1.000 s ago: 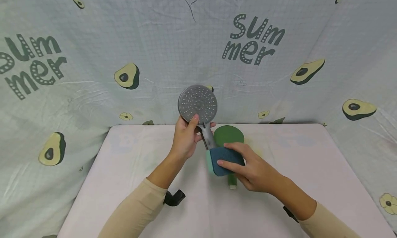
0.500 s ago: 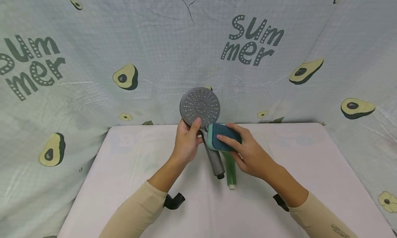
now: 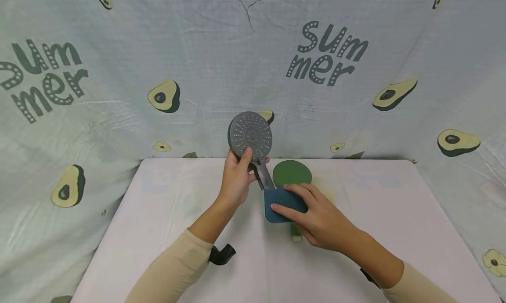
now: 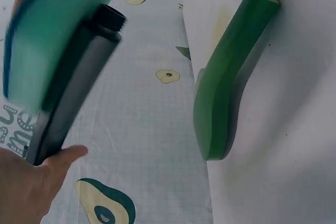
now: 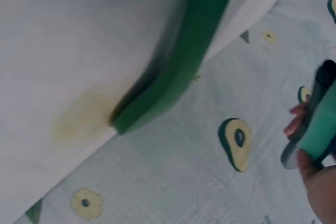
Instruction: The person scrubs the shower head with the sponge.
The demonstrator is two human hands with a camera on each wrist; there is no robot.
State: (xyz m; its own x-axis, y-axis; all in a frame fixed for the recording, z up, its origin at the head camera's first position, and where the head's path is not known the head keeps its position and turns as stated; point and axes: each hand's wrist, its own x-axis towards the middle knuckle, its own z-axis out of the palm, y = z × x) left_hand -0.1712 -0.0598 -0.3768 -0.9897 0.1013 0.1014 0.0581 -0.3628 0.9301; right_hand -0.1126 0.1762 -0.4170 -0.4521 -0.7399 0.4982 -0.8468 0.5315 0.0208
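Note:
My left hand (image 3: 234,182) holds a grey shower head (image 3: 251,134) just below its round nozzle face, thumb at the front. The face is turned toward the head camera and the handle slopes down to the right. With spread fingers my right hand (image 3: 324,219) grips a sponge (image 3: 282,196), blue on one side and teal on the other. It covers the lower handle. In the left wrist view the sponge (image 4: 58,35) lies along the handle (image 4: 86,87), beside its black threaded end. A green shower head (image 3: 291,173) with a pale threaded end rests on the table behind.
The pale table (image 3: 174,215) backs onto a hanging cloth (image 3: 221,74) printed with avocados. A faint yellowish stain (image 5: 79,121) marks the tabletop near the green shower head. Black pieces (image 3: 222,254) show beside both forearms.
The sponge rose along the handle to just under the nozzle face, then came back down over its lower end. My left hand keeps its hold on the grey shower head, which has shifted slightly.

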